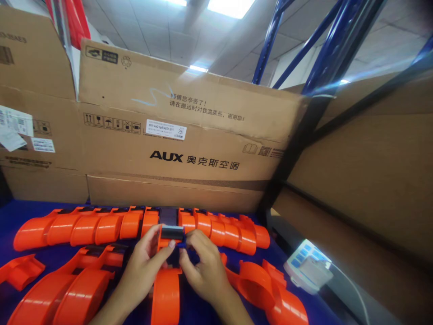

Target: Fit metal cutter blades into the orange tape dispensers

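Observation:
Held up in the middle of the view is an orange tape dispenser point(165, 244), with a dark roller point(172, 233) and a toothed blade point(172, 226) at its top end. My left hand point(150, 255) is closed round its left side, the thumb lying across the front. At its right side my right hand point(204, 262) is closed, thumb and fingers pinching near a small dark blue part point(181, 245); its fingertips partly cover that part. The round orange body point(166, 295) below, between my wrists, seems to belong to the same dispenser.
Several orange dispensers point(107, 228) stand in a row along the back of the blue table point(135, 264); others lie nearer on both sides. Behind them rises a cardboard wall point(203, 180). A white power strip point(309, 266) with a plugged-in cable sits at right, beside a dark rack post point(287, 167).

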Demonstrator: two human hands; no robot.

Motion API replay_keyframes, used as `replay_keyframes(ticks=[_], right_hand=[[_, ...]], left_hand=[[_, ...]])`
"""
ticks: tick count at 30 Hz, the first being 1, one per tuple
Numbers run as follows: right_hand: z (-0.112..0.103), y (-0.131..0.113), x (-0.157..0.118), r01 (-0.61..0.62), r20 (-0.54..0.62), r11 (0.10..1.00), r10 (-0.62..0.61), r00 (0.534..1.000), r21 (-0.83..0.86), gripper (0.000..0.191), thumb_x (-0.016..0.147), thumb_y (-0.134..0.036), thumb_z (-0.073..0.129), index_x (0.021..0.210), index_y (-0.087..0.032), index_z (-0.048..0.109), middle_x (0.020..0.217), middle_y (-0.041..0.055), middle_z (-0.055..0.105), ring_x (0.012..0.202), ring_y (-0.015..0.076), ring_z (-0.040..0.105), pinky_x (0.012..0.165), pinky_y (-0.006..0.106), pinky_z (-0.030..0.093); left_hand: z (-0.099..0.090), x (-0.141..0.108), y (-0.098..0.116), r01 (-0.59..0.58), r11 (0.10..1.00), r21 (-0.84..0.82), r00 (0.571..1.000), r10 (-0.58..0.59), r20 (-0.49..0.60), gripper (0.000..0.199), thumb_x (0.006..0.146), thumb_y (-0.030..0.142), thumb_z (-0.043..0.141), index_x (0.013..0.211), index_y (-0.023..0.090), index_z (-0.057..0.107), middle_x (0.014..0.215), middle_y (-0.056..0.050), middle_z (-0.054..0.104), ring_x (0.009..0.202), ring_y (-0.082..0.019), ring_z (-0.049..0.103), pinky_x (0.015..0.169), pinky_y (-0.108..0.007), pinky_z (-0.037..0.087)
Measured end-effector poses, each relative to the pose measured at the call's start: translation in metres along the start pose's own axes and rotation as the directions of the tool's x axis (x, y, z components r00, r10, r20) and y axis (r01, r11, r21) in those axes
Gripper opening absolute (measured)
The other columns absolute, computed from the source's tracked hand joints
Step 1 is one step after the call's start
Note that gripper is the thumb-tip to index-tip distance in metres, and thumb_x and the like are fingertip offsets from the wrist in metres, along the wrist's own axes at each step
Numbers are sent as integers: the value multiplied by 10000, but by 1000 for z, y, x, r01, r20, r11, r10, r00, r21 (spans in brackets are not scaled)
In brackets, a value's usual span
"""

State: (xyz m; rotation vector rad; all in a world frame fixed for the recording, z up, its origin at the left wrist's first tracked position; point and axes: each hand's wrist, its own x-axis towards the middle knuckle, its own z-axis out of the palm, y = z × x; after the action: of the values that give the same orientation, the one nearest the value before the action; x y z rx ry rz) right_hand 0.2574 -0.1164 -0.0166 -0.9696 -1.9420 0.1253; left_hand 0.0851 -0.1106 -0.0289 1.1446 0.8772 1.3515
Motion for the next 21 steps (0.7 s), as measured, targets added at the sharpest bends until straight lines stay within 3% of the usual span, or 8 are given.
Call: replay_keyframes(ticks=[7, 10, 13, 16, 18, 21], right_hand=[[-3, -3, 1, -26, 29, 999, 26, 999, 32, 134, 956, -180, 542, 841, -241, 511, 830, 40, 606, 756, 205, 578, 671, 303, 446], [-8, -5, 2, -51, 47, 991, 46, 998, 121, 109, 944, -221, 575, 844, -237, 533, 876, 46, 601, 790, 208, 572, 692, 306, 452], [-11, -5, 2, -127, 3, 951, 132, 991, 280, 140, 953, -305, 587, 836, -235, 555, 858, 31, 576, 784, 202, 553, 698, 300, 454], [-9, -3, 1, -263, -9, 829, 307, 952, 494, 159, 989, -391, 560, 986, -244, 620, 902, 29, 608, 837, 208, 586, 777, 310, 481], [-9, -2, 2, -346, 108, 696, 362, 926, 630, 269, 990, -438, 572, 1200, -275, 612, 996, 37, 658, 948, 228, 631, 885, 339, 487], [-9, -1, 4, -444, 322, 491, 316, 893, 749, 445, 959, -516, 606, 1349, -303, 569, 1080, 48, 697, 1041, 260, 659, 966, 387, 481]], left_hand=[[-3, 2, -8, 21, 1000, -7, 1000, -21, -23, 537, 769, 435, 828, 1229, 240, 632, 821, 9, 707, 625, -151, 628, 584, -253, 538], [-4, 4, -8, 71, 997, -9, 997, -71, -35, 568, 776, 435, 821, 1261, 222, 613, 779, 11, 712, 549, -133, 598, 565, -257, 516], [-4, 4, -4, 94, 995, -43, 995, -92, 50, 537, 819, 434, 791, 1275, 201, 631, 780, -8, 736, 532, -125, 596, 575, -258, 504], [-2, 1, 0, 134, 987, -91, 984, -121, 130, 617, 844, 414, 779, 1389, 188, 596, 710, 1, 732, 517, -122, 603, 585, -249, 496], [-1, -2, 3, 159, 980, -122, 977, -138, 165, 740, 852, 395, 775, 1506, 191, 496, 643, 13, 718, 515, -140, 631, 617, -265, 518], [3, -8, 9, 212, 962, -170, 957, -169, 236, 912, 853, 392, 778, 1616, 206, 316, 624, 3, 725, 548, -197, 697, 646, -314, 553]])
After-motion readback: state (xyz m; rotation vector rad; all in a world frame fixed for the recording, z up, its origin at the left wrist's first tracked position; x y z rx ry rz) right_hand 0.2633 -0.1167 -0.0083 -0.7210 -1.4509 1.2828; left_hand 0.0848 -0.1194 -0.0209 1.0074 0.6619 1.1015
